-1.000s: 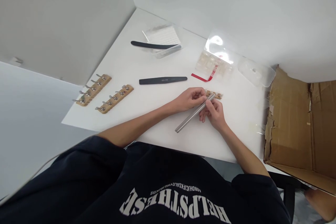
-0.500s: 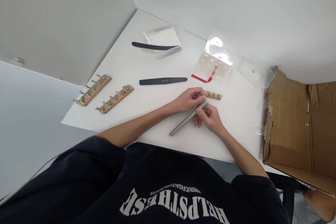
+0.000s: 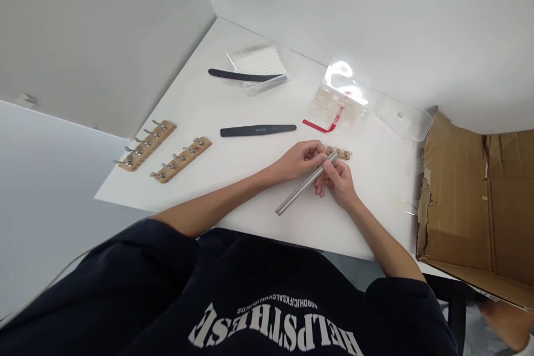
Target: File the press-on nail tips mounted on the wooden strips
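Note:
In my right hand is a long, slim grey nail file, pinched near its upper end and slanting down to the left. The file's upper tip reaches over a small wooden nail-tip stand with metal pegs and what look like clear tips. My left hand is closed at the stand's left end, its fingertips covering that end. Exactly what those fingertips pinch is partly hidden.
Two wooden strips with upright metal pegs lie at the left. A black nail file and a curved black file lie farther back. Clear plastic boxes stand at the back right, and a cardboard box at the right edge.
The grey file and my right hand have shifted a little up and to the right, so the file's tip now overlaps the stand. My left hand stays about where it was.

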Available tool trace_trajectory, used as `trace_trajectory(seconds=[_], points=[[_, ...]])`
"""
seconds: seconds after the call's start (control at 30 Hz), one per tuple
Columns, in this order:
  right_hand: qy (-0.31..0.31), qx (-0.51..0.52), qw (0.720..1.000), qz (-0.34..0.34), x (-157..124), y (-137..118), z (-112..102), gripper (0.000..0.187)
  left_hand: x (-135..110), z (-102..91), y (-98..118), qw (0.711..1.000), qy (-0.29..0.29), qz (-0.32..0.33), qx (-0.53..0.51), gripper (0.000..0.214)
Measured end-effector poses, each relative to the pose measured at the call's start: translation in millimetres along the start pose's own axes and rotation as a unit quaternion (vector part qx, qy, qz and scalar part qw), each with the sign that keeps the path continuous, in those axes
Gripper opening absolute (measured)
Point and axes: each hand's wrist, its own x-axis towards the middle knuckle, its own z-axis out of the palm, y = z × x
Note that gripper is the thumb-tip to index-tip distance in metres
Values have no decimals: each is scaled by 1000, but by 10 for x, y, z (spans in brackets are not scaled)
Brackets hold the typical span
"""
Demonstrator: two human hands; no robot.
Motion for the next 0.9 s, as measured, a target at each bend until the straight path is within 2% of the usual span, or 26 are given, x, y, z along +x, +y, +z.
trace_trajectory(seconds=[0.47,0.63,0.8,0.9], points=[[-17,-10,1000,-3,-10,-7,-13,44,-2,6,-2,1000,-9,1,-25,32],[-13,41,999,-5,-2,25,-69,45,-8,6,-6,999,-17,-1,-33,30],[-52,42,998,-9,2,41,-102,42,-11,0,28,999,-25,-3,-25,33],[-61,31,998,-11,11,36,-106,42,-27,20,58,1000,-9,-8,4,32]])
